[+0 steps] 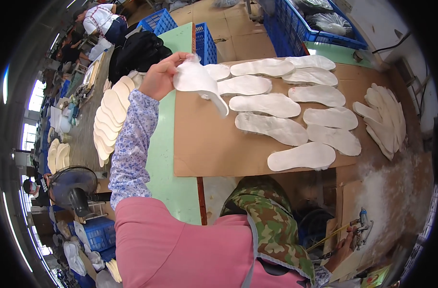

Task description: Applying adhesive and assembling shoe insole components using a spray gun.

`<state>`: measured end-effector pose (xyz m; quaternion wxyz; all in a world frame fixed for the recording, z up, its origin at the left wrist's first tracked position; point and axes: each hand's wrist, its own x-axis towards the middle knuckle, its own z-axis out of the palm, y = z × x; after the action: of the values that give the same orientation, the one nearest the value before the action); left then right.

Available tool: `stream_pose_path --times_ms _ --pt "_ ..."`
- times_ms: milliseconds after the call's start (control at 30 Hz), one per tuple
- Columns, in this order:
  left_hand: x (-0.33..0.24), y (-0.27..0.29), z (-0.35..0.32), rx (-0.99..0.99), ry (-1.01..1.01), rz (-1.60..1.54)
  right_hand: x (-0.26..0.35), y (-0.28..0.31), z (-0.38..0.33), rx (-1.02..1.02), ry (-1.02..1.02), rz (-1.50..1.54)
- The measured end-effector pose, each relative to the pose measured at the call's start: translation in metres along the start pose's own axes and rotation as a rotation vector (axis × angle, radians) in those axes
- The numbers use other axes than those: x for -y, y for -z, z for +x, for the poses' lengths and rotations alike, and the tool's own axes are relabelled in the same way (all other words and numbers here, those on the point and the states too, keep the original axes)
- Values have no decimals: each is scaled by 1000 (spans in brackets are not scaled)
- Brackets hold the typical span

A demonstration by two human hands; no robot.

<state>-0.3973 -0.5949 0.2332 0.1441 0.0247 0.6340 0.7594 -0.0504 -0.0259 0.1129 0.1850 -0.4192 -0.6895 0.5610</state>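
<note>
My left hand (160,77) is raised over the green table and grips one end of a white shoe insole (200,84), which bends and hangs to the right above the brown cardboard sheet (204,144). Several white insoles (272,128) lie flat in rows on that cardboard. My right hand (345,247) is low at the bottom right, closed on the handle of a metal spray gun (363,225) with a yellow hose. A pink sleeve and camouflage apron fill the lower middle.
A fanned stack of cream insoles (109,117) lies on the table to the left. Another white stack (387,120) sits at the right. Blue crates (305,24) stand behind. A fan (72,187) stands at lower left. Other people work at the far left.
</note>
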Motion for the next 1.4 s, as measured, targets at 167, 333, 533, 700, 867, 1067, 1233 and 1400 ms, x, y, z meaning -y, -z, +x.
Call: stream_pose_path --times_ms 167,333,533,700,867,1067,1233,1400 --pt "16 48 -9 2 38 -87 5 -14 -1 -25 -44 -54" --pt "48 106 -12 26 60 -171 0 -23 -1 -37 -61 -52" --pt "132 186 10 -197 522 522 -4 -33 2 -18 -82 -102" --pt "192 221 33 -420 281 1236 1 -39 3 -26 -74 -129" --pt "213 231 62 -598 182 1191 5 -39 -2 -56 -77 -119" --pt "223 237 88 -880 275 943 10 -33 -8 -69 -110 -213" --pt "196 196 87 -928 190 1250 -2 -11 5 192 472 -930" --pt "150 132 84 -997 -197 1521 -22 7 30 285 444 -905"
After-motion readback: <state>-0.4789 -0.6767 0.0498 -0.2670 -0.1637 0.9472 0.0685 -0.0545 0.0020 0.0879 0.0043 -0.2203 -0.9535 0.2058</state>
